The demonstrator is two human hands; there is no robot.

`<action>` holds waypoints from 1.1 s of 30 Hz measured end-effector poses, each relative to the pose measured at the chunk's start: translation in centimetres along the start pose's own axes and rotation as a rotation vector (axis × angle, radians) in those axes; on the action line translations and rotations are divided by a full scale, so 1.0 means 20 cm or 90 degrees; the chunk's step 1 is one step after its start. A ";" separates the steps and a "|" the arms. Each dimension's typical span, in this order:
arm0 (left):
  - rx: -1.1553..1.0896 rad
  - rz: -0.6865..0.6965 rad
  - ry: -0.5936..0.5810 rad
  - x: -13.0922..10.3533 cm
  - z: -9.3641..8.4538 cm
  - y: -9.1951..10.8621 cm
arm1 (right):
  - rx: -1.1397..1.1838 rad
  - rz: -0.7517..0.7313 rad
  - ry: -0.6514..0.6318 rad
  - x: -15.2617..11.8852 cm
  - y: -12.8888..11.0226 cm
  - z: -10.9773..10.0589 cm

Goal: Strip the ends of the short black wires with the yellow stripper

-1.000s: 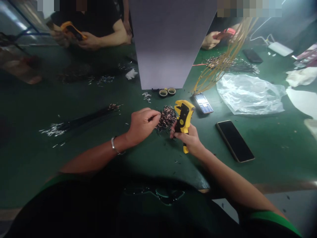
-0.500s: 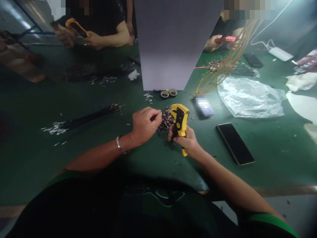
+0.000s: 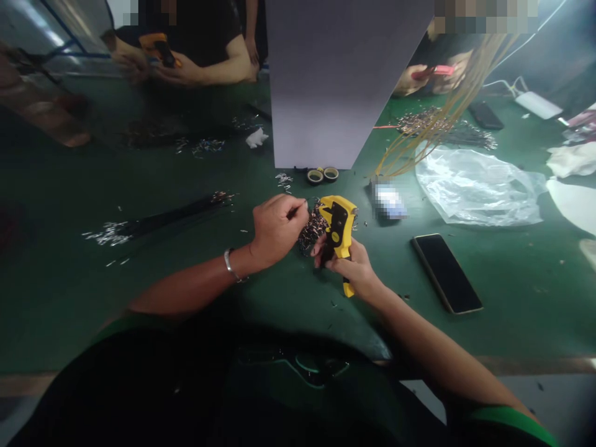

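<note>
My right hand is wrapped round the black grip of a yellow and black hand tool, its head up and facing left. Left of the tool, my left hand is closed in a pinch, thumb against forefinger. What it pinches is too small to make out. Between both hands lies a pile of short dark wires with copper-coloured ends, partly hidden by the hands and the tool. A long bundle of black wires with silvery tips rests on the green table at the left.
A grey panel stands beyond my hands, with two tape rolls at its foot. To the right are a phone, a clear plastic bag and yellow wires. Across the table, people's hands hold an orange tool and a red tool.
The view has shifted slightly, so most things sit a little further right. My hands keep nearly the same pose. Across the table at the left, the orange tool has turned in the person's hands.
</note>
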State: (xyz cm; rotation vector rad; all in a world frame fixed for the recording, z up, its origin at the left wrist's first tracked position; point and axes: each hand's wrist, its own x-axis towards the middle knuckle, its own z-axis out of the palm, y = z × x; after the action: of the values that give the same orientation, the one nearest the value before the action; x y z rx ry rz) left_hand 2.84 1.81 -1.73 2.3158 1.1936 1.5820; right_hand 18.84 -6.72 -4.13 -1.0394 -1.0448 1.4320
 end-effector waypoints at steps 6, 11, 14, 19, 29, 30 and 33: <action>-0.014 -0.004 -0.052 -0.03 -0.01 0.05 | 0.018 -0.015 0.002 0.00 0.01 0.01; -0.052 -0.022 -0.089 -0.06 -0.01 0.07 | -0.012 -0.007 -0.006 0.00 -0.01 0.00; -0.077 -0.048 -0.104 -0.06 -0.01 0.07 | -0.006 -0.023 -0.009 0.00 0.02 0.00; -0.107 -0.082 -0.108 -0.06 -0.01 0.08 | -0.013 -0.009 0.026 0.01 0.04 0.00; -0.155 -0.138 -0.115 -0.05 -0.03 0.10 | -0.015 0.004 0.005 0.00 -0.02 0.00; -0.152 -0.140 -0.113 -0.04 -0.03 0.10 | -0.014 0.005 0.004 0.00 -0.02 -0.01; -0.137 -0.147 -0.095 -0.04 -0.03 0.07 | 0.000 0.000 0.005 0.00 -0.01 -0.02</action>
State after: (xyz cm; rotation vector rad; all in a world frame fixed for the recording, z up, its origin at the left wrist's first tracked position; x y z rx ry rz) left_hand 3.07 0.23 -1.38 2.0397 1.1450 1.3606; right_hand 19.20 -6.71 -3.97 -1.0447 -1.0391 1.4266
